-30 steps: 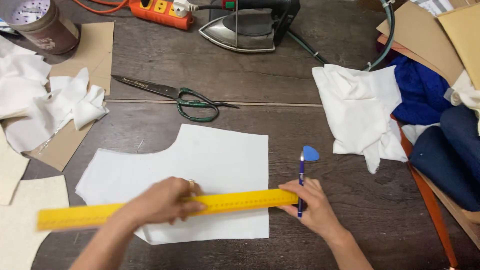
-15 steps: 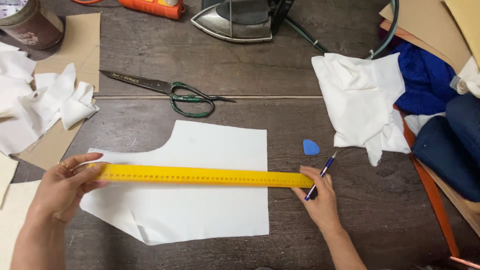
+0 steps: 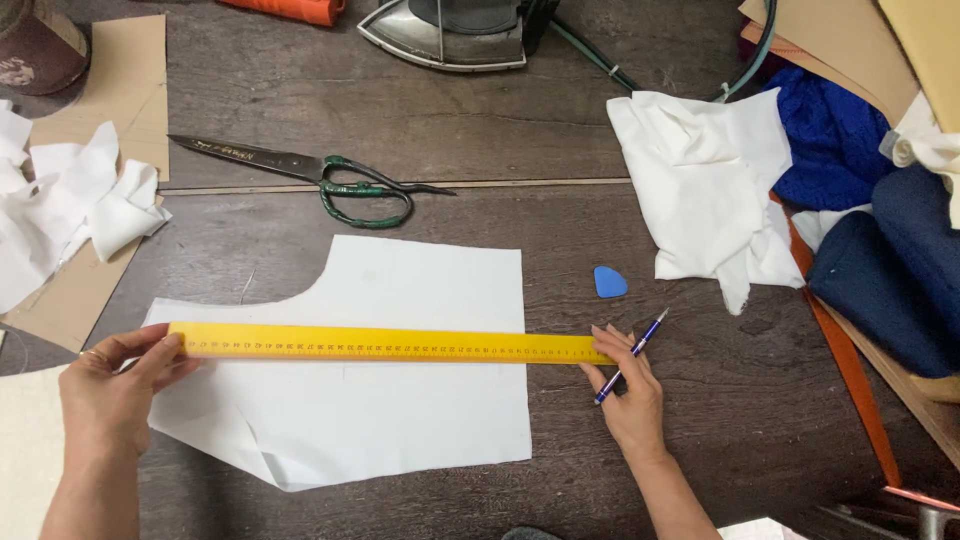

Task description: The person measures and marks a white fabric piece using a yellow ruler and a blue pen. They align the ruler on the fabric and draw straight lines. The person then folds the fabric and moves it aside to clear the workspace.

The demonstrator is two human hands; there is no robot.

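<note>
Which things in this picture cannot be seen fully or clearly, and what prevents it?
- Iron, head view: its upper part is cut off by the top edge.
- Brown tin, head view: only its lower part shows at the top left corner.
- Ruler markings: too small to read.
- Pen tip: hidden by the right hand.
- Ruler's left end: covered by fingers of the left hand.
- Dark blue cloth: cut off by the right edge.

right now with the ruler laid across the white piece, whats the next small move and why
Probably press the yellow ruler flat: the left hand only pinches its end, and the right hand holds a blue pen at the other end, off the white fabric piece.
</note>
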